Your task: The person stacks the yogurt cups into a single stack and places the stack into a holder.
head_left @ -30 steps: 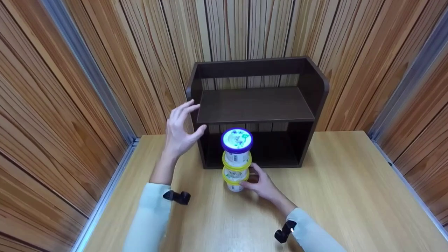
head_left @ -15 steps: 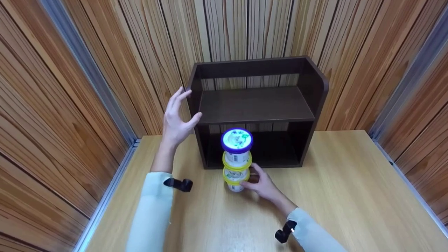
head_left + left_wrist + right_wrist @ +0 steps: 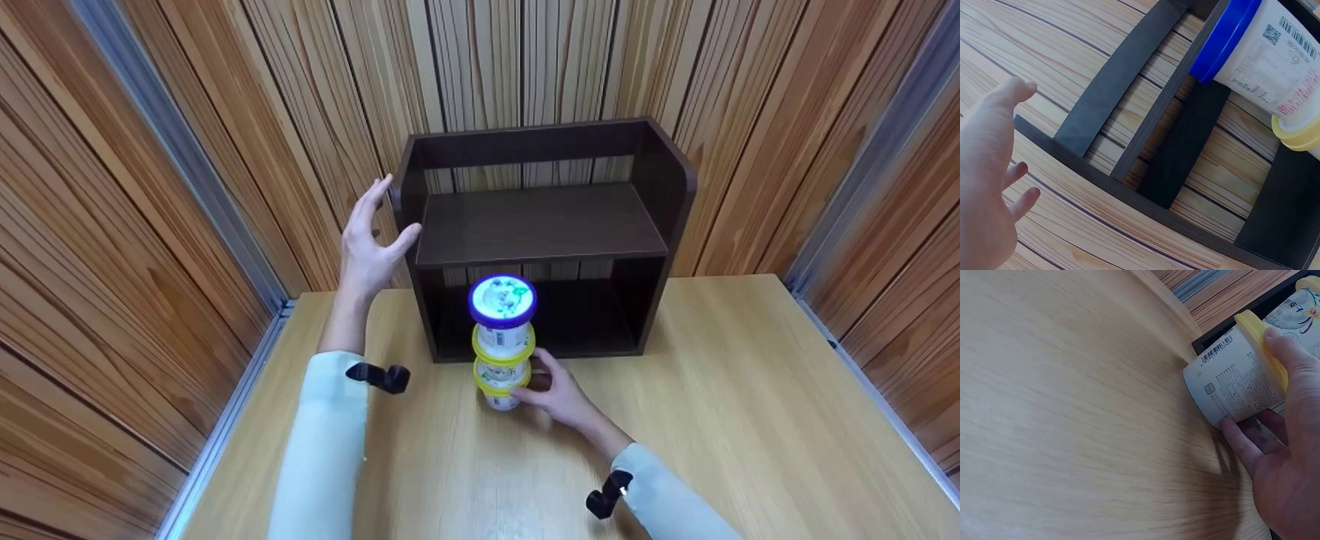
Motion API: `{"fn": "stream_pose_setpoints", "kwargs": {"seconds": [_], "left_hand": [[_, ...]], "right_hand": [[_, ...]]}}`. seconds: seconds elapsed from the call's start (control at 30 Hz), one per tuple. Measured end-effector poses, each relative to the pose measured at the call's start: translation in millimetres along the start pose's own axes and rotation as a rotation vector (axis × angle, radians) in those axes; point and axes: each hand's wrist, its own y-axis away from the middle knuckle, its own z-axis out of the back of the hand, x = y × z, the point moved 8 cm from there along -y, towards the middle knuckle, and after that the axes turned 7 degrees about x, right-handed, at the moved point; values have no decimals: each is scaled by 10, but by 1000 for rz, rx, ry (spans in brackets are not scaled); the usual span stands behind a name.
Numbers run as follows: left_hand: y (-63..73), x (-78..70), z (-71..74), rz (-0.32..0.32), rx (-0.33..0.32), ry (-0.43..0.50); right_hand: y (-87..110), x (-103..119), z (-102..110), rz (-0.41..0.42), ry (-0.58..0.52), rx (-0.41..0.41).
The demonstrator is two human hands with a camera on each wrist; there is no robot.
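While the bottom tub (image 3: 1230,377) is gripped by the right hand (image 3: 559,394) in front of the shelf (image 3: 544,221), the left hand (image 3: 367,259) is held spread near its left side; three-tub stack (image 3: 502,341) best steadied low, kept plumb

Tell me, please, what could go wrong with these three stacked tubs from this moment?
The blue-lidded tub on top has no hand on it and might slip if jerked. The right hand grips low, at the bottom yellow-lidded tub, so a sudden pull could tip the middle yellow-lidded tub. The left hand, away by the brown shelf unit, may catch too late.
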Motion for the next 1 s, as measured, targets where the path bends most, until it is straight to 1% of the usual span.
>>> {"fn": "stream_pose_setpoints", "kwargs": {"seconds": [0.13, 0.27, 0.47, 0.53, 0.7, 0.83, 1.0], "left_hand": [[-38, 15, -23, 5, 16, -7], [-42, 72, -33, 20, 10, -9], [-28, 127, -49, 21, 2, 34], [-27, 137, -53, 30, 4, 51], [-31, 133, -67, 50, 26, 60], [-37, 136, -79, 52, 40, 68], [-36, 171, -101, 51, 52, 103]], "right_hand": [[-11, 5, 6, 3, -8, 0], [-15, -10, 3, -10, -10, 4], [-5, -31, 1, -21, -10, 10], [-4, -30, 3, -21, -9, 11], [-16, -20, -2, -17, -7, 11], [-15, -8, -3, -15, -5, 6], [-2, -2, -14, 1, -5, 17]]}}
